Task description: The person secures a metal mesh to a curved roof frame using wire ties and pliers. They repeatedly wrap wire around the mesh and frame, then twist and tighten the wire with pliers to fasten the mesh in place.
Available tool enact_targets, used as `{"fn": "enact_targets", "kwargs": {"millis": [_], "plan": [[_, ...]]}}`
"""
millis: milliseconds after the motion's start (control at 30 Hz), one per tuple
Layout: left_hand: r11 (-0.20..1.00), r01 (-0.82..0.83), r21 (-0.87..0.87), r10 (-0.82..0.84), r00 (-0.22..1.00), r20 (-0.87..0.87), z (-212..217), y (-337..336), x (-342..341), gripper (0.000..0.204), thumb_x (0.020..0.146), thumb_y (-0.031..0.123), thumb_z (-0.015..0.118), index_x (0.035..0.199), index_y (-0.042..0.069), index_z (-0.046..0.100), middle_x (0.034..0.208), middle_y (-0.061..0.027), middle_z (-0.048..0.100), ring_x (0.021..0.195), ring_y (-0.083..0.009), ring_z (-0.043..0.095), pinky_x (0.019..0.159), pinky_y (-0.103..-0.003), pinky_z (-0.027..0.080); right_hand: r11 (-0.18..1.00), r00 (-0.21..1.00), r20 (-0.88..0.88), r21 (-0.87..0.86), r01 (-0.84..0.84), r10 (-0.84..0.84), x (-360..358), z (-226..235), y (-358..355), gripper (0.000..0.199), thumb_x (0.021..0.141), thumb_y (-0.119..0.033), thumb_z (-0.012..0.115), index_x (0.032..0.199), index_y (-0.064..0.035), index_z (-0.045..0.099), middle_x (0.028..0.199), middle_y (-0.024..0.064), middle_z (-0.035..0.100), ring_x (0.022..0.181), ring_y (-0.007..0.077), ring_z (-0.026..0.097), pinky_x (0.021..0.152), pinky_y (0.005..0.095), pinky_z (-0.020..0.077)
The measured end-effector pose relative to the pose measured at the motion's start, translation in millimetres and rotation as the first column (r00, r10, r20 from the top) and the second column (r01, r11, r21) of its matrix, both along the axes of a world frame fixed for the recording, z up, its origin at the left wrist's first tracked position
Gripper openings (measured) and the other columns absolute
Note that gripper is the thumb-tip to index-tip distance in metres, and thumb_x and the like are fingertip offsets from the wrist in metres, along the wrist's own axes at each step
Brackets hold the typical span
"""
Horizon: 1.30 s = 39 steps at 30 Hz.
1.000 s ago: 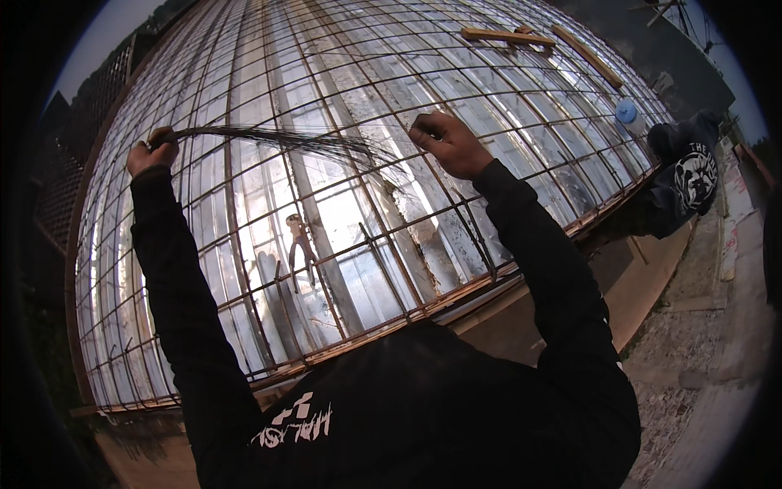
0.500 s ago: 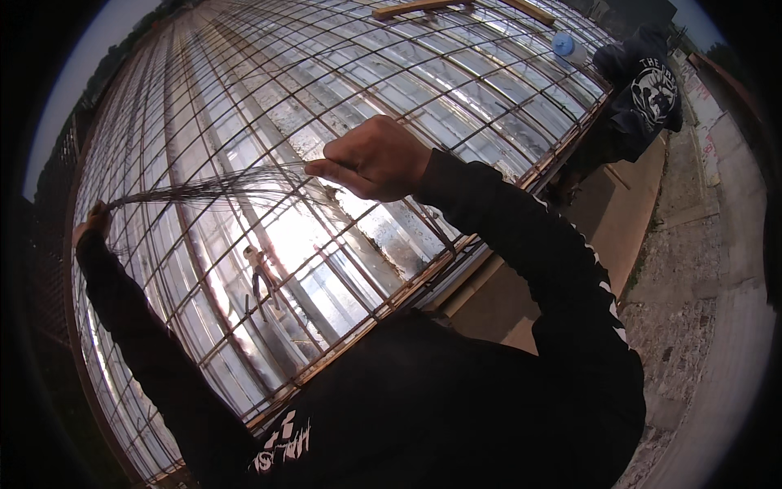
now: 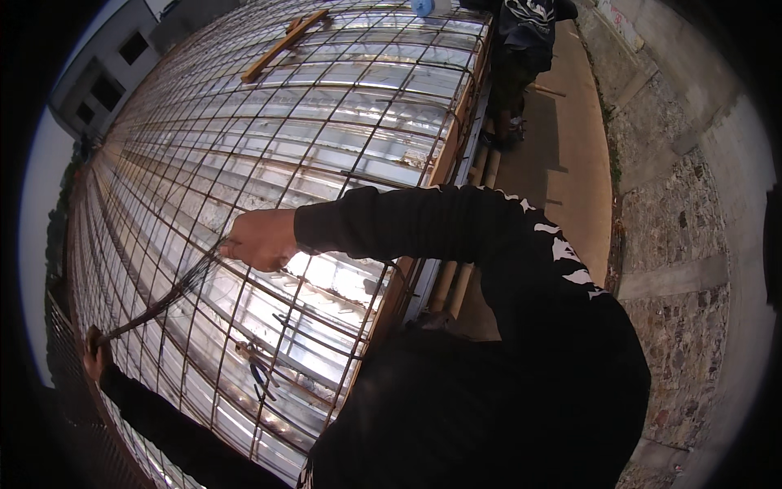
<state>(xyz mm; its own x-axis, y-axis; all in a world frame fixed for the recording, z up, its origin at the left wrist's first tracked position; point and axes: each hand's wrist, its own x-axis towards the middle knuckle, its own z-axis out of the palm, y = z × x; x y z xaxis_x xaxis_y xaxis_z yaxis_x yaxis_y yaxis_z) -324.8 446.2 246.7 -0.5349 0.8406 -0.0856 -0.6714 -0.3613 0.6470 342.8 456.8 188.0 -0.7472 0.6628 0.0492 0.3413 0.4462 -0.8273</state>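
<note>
A bundle of thin dark wire (image 3: pixel 167 300) stretches between my two hands above a grid of rusty steel bars (image 3: pixel 281 189). My left hand (image 3: pixel 96 356), out at the far left, is closed around one end of the bundle. At the other end, where the strands fan apart, my right hand (image 3: pixel 262 238) is closed on them in a fist. Corrugated shiny metal sheets (image 3: pixel 326 114) lie beneath the bars. On the grid in front of me rests a pair of pincers (image 3: pixel 261 375) with dark handles.
Wooden pieces (image 3: pixel 285 46) lie across the far part of the grid. A blue-topped container (image 3: pixel 423 7) stands near a person in dark clothing (image 3: pixel 521 41) at the far right. Past the timber edge, a lower brown surface (image 3: pixel 578 163) runs beside a stone wall (image 3: pixel 672 220).
The view has swung, so the grid and the person sit differently in it. My right hand has moved closer to the left, and the wire strands are gathered more tightly.
</note>
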Motion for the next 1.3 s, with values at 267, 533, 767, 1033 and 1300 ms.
{"fn": "enact_targets", "kwargs": {"millis": [267,533,767,1033,1300], "plan": [[0.963,0.188,0.195,-0.221,0.961,0.164,11,-7,-83,0.019,0.097,0.004,0.041,0.078,0.009,0.042,0.072,-0.0063,0.037,0.061,-0.0188,0.039,0.058,-0.034,0.036,0.999,0.977,-0.210,-0.041,-0.028,0.019,-14,-3,-23,0.072,0.096,-0.058,0.056,0.051,-0.0018,0.049,0.045,0.0040,0.038,0.046,0.0134,0.039,0.049,0.0387,0.0367],[0.988,0.015,0.156,-0.036,0.990,0.136,47,-28,-137,0.006,0.098,0.008,0.041,0.093,0.008,0.044,0.086,-0.0095,0.042,0.075,-0.0223,0.043,0.069,-0.038,0.039,0.843,0.497,-0.829,-0.443,-0.306,-0.256,-31,16,-42,0.041,0.097,-0.022,0.063,0.059,-0.0098,0.055,0.046,-0.0061,0.038,0.038,0.0033,0.030,0.037,0.0273,0.0230],[0.992,-0.036,0.120,0.019,0.990,0.142,45,-7,-132,0.011,0.098,0.012,0.040,0.105,0.007,0.047,0.098,-0.0123,0.047,0.087,-0.0253,0.047,0.078,-0.041,0.041,0.632,0.320,-0.824,-0.564,-0.531,-0.467,-26,6,-50,0.049,0.096,-0.018,0.059,0.058,-0.0228,0.028,0.048,-0.0089,0.022,0.040,0.0052,0.017,0.039,0.0273,0.0152],[0.989,-0.074,0.131,0.044,0.974,0.222,37,12,-132,0.025,0.099,0.017,0.040,0.120,0.006,0.049,0.112,-0.0156,0.052,0.101,-0.0287,0.052,0.088,-0.045,0.043,0.749,0.697,-0.584,-0.655,-0.101,-0.417,-24,-9,-31,0.054,0.099,-0.032,0.060,0.052,-0.0112,0.045,0.046,-0.0065,0.035,0.042,0.0048,0.028,0.041,0.0290,0.0240],[0.982,-0.135,0.134,0.087,0.946,0.314,28,28,-134,0.040,0.100,0.022,0.039,0.134,0.005,0.052,0.125,-0.0188,0.057,0.116,-0.0322,0.056,0.098,-0.048,0.046,0.980,0.913,-0.365,0.005,0.198,-0.183,-15,-5,11,0.061,0.100,-0.043,0.057,0.055,-0.0030,0.049,0.047,-0.0025,0.037,0.046,0.0082,0.034,0.047,0.0327,0.0329]]}}
